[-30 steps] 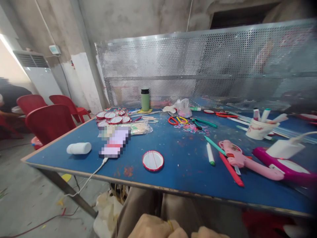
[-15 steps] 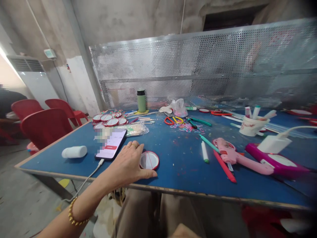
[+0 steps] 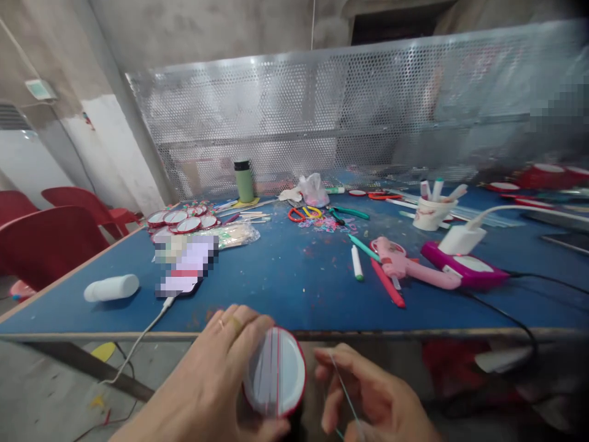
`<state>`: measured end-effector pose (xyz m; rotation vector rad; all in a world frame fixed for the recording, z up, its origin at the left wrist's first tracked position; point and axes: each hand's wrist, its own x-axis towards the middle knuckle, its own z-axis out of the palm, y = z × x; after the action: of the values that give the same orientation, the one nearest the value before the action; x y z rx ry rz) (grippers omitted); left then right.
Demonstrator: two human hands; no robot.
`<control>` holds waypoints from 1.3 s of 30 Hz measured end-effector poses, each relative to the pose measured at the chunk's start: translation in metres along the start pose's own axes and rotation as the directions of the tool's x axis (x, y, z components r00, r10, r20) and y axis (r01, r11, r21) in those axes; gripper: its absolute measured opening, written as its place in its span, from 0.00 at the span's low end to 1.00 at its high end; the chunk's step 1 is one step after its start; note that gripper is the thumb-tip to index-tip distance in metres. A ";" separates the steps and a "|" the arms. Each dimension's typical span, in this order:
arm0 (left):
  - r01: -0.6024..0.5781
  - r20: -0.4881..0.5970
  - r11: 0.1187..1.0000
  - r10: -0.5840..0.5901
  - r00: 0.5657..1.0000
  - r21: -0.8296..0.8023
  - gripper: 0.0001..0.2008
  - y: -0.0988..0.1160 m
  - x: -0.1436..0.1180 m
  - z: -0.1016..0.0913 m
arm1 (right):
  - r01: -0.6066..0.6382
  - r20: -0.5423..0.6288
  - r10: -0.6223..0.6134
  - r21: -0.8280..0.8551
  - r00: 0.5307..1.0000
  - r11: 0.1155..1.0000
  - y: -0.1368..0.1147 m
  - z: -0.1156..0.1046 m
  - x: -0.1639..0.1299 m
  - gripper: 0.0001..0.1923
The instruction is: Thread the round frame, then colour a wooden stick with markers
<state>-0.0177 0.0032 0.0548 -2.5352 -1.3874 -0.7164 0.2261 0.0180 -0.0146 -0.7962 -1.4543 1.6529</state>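
So I've got the round white disc with the red rim (image 3: 276,373) gripped in my left hand (image 3: 216,380), fingers curled around its left edge, held in my lap just off the near edge of the blue table (image 3: 285,288). It has a few thin lines running straight across its face, red thread or elastic by the look of it, though it's too blurry to count them. My right hand (image 3: 372,396) is pinching a thin pale strand (image 3: 343,393) between thumb and fingertips, right beside the disc but not on it.

Progress-wise I'd guess this one is only partly wound: most of the face is bare white. Near the far left corner there's a cluster of similar red-rimmed discs (image 3: 181,221), which look like the finished pile, though I can't make out detail on them.

Everything else is untouched on the table: pink glue gun (image 3: 409,267) towards the right with a red marker (image 3: 387,282) and a green-tipped white pen (image 3: 357,271) just beside it, coloured rubber bands (image 3: 324,224) in the middle towards the far edge, scissors with red and yellow handles (image 3: 304,213) beside them, a white paper cup of markers (image 3: 430,212), and a white cylinder (image 3: 111,287) lying near the left edge.
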 end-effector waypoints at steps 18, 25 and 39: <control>-0.141 0.043 0.987 0.144 0.989 -0.071 0.30 0.023 -0.014 0.012 | -0.004 -0.030 0.000 -0.156 1.000 0.988 -0.013 0.033 -0.003 0.33; -0.168 -0.034 0.985 0.167 0.985 -0.026 0.29 0.025 -0.016 0.019 | 0.009 -0.044 -0.015 -0.130 0.999 0.991 -0.007 0.033 -0.003 0.33; -0.167 -0.051 0.985 0.165 0.985 -0.040 0.30 0.025 -0.014 0.020 | 0.035 -0.064 -0.036 -0.015 0.997 0.999 0.000 0.040 -0.002 0.34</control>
<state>0.0032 -0.0143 0.0326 -2.6106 -1.1414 -0.7787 0.1926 -0.0038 -0.0082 -0.8195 -1.4287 1.5779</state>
